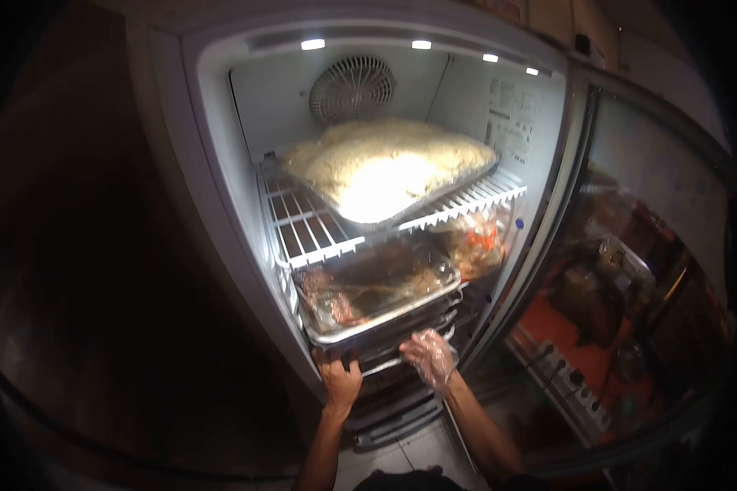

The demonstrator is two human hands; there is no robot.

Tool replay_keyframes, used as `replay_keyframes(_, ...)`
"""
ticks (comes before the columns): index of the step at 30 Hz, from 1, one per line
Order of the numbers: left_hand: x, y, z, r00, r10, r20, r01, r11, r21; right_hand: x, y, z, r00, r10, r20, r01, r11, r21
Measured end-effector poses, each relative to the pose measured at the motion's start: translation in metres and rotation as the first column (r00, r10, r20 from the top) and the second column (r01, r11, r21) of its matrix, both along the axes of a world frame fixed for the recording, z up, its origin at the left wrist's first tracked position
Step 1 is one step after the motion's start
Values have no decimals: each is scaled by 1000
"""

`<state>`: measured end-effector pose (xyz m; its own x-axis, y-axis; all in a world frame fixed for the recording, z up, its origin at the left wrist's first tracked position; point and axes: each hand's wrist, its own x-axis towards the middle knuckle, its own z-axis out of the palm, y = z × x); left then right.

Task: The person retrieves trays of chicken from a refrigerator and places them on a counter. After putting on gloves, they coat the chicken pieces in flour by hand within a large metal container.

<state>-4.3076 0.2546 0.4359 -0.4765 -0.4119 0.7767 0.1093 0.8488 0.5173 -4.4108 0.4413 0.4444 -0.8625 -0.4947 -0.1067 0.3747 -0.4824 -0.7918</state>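
Inside an upright fridge, a metal tray [385, 315] with dark, wrapped contents sits below the top wire shelf [303, 221]. My left hand [340, 380] is bare, at the left side just under that tray, with its fingers bent at a dark tray edge; what they hold, if anything, is hidden. My right hand [431, 358] wears a clear plastic glove and is in front of the lower trays, its fingers stretched toward a pale rim. Whether it touches the rim is unclear. A large wrapped pale mass [401, 159] rests on the wire shelf.
A bag with orange and red contents [477, 245] lies behind the tray on the right. The glass door [630, 286] stands open at the right, with reflections in it. A fan grille [352, 88] is on the back wall. Floor tiles [385, 462] show below.
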Motion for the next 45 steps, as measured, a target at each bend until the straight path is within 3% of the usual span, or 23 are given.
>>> replay_keyframes(2, -2, 1, 2, 998, 43, 43, -45, 998, 49, 9, -5, 12, 986, -98, 134, 95, 995, 27)
replay_keyframes(8, -8, 6, 31, 999, 26, 39, -32, 989, 147, -4, -24, -2, 962, -247, 121, 231, 964, 132)
replay_keyframes(9, -12, 2, 30, 997, -73, -13, 74, 978, 194, -6, -25, -2, 962, -241, 125, 224, 965, 134)
replay_keyframes(10, -13, -2, 31, 983, -166, -72, 178, 956, 234, -8, -27, -1, 962, -270, 50, 259, 951, 167)
replay_keyframes(12, -13, 0, 38, 985, -143, -102, 162, 962, 220, -11, -31, 11, 949, -311, -55, 314, 915, 253)
replay_keyframes(14, -15, 4, 39, 989, -53, -136, 86, 966, 243, -8, -35, 19, 937, -350, -11, 343, 910, 232)
replay_keyframes(17, -14, 5, 35, 990, -105, -96, 134, 916, 379, -4, -36, 22, 918, -389, 80, 373, 913, 168)
replay_keyframes(19, -19, 6, 29, 979, -80, -189, 150, 907, 394, -5, -36, 21, 891, -454, 21, 444, 880, 170)
replay_keyframes(22, -15, 7, 30, 991, -55, -119, 100, 904, 416, -12, -30, 3, 852, -523, -31, 521, 840, 153)
replay_keyframes(24, -8, 8, 29, 990, -137, 11, 109, 830, 547, -16, -23, 0, 804, -588, -89, 594, 790, 149)
replay_keyframes(27, -8, 14, 35, 989, -133, -60, 143, 814, 563, -16, -10, -3, 753, -636, -168, 657, 744, 124)
replay_keyframes(33, -4, 56, 35, 999, 31, 11, -33, 927, 373, -24, 25, -19, 695, -663, -279, 715, 677, 175)
replay_keyframes(35, -8, 72, 38, 988, -53, -147, 98, 945, 313, -35, 36, -26, 708, -644, -288, 699, 696, 162)
replay_keyframes(37, -11, 82, 45, 962, -98, -256, 170, 945, 280, -43, 35, -32, 625, -777, -74, 781, 622, 57)
replay_keyframes(38, -11, 87, 55, 958, -114, -262, 189, 941, 281, -51, 23, -35, 534, -837, -119, 844, 536, 18)
replay_keyframes(39, -7, 91, 68, 955, -147, -257, 209, 949, 237, -54, 27, -33, 519, -797, 310, 853, 509, -118)
replay_keyframes(40, -1, 95, 77, 953, -175, -247, 226, 955, 193, -54, 26, -32, 480, -759, 439, 872, 467, -146)
replay_keyframes(41, 3, 98, 81, 951, -186, -247, 236, 952, 194, -57, 20, -31, 487, -745, 455, 866, 479, -143)
replay_keyframes(45, 39, 111, 100, 925, -284, -254, 344, 908, 238, -55, 11, -20, 645, -754, 126, 758, 652, 21)
